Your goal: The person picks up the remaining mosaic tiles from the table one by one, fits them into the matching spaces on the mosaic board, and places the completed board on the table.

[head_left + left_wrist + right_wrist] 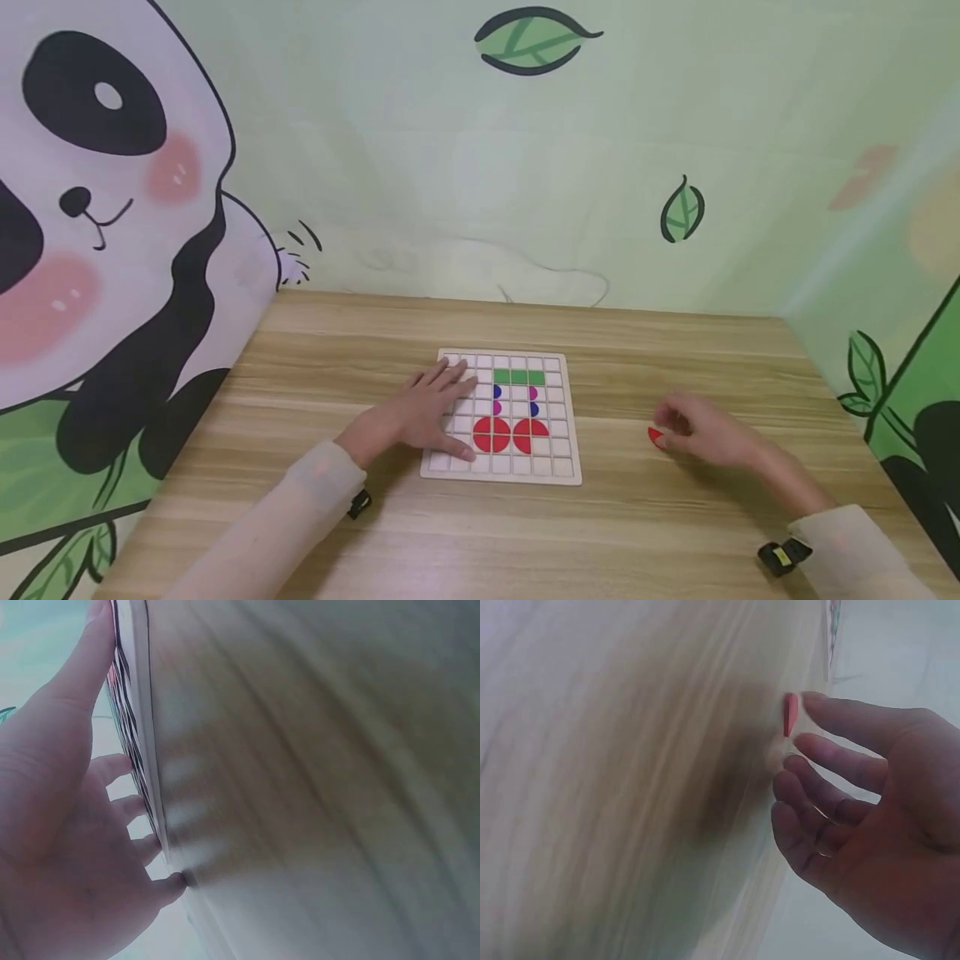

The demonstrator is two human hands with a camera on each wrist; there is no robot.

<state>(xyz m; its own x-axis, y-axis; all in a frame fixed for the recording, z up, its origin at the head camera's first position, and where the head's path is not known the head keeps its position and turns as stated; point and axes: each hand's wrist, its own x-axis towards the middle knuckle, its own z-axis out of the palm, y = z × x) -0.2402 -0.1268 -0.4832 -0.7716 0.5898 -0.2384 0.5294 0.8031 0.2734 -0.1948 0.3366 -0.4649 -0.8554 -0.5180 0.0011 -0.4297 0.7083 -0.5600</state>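
A square white board (498,468) with a grid lies on the table. On it, green squares (519,377) form a row, with small blue and pink half circles below. Four red quarter pieces make up a full circle (491,435); another red circle (528,433) lacks its lower right quarter. My left hand (431,408) rests over the board's left side, fingers spread, thumb near the lower edge. To the right of the board, my right hand (697,425) has thumb and index fingertip at a red quarter-circle piece (656,437), low over the table; its other fingers (810,840) are curled.
The wooden table (345,333) runs back to a light green wall (420,167) printed with leaves. A large panda picture (150,275) covers the left wall. Dark wrist devices (783,557) sit at both sleeves.
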